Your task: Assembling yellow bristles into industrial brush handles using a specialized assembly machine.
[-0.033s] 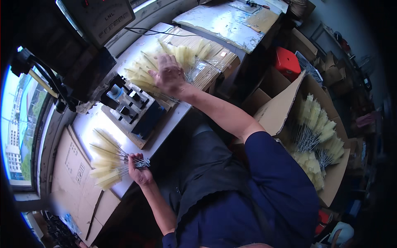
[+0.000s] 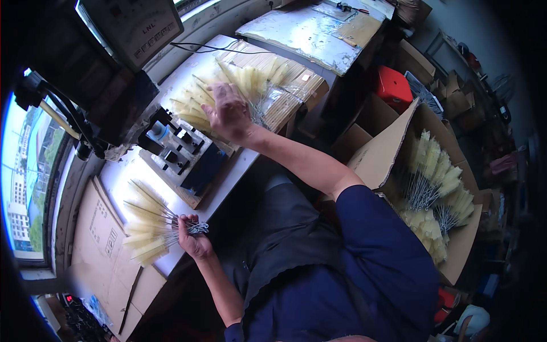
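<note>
Your left hand (image 2: 195, 244) grips a fanned bundle of yellow brushes (image 2: 143, 223) by the wire ends; your right hand (image 2: 229, 111), loosely open, has edged slightly nearer over the brush pile (image 2: 254, 80) at the worktop's (image 2: 116, 172) far end, seemingly leaving the held bundle undisturbed.

A wide fisheye camera on the person's head looks steeply down past the blue shirt (image 2: 387, 251), with the left hand (image 2: 195, 239) and right hand (image 2: 229, 113) fairly near, over the bench (image 2: 122, 171). Its curved edges reach the window (image 2: 27, 185) at left and an open cardboard box (image 2: 379, 149) at right.
</note>
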The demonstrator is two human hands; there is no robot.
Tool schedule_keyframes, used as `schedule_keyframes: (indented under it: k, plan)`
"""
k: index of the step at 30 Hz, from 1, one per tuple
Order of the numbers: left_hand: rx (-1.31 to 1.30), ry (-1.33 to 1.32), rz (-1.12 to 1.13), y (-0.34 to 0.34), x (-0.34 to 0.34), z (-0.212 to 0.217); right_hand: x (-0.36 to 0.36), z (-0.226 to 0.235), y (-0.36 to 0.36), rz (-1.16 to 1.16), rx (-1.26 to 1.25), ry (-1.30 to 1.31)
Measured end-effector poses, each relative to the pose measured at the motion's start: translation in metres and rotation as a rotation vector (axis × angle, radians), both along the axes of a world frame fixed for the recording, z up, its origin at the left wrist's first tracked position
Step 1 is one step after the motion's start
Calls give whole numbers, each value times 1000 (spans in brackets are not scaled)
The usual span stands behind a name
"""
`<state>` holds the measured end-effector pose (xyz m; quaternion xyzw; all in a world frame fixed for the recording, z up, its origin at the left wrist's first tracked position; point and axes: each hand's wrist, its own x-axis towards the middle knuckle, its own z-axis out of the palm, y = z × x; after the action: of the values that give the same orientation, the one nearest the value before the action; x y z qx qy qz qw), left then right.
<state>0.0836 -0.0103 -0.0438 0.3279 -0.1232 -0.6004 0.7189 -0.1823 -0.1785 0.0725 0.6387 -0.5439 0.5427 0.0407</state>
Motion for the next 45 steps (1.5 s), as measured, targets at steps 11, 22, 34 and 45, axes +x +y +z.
schedule_keyframes:
  k: [11, 22, 34, 45]
  plan:
    - [-70, -699, 52, 17, -81, 38, 114, -27, 95, 641, 622, -344]
    - [-38, -825, -45, 21, -75, 34, 105, -34, 76, 615, 811, -357]
    - [-31, -564, -100, 23, -80, 56, 98, -30, 85, 746, 405, -1037]
    - [101, -204, 258, 5, -64, 39, 69, 16, 75, 513, 112, -1477]
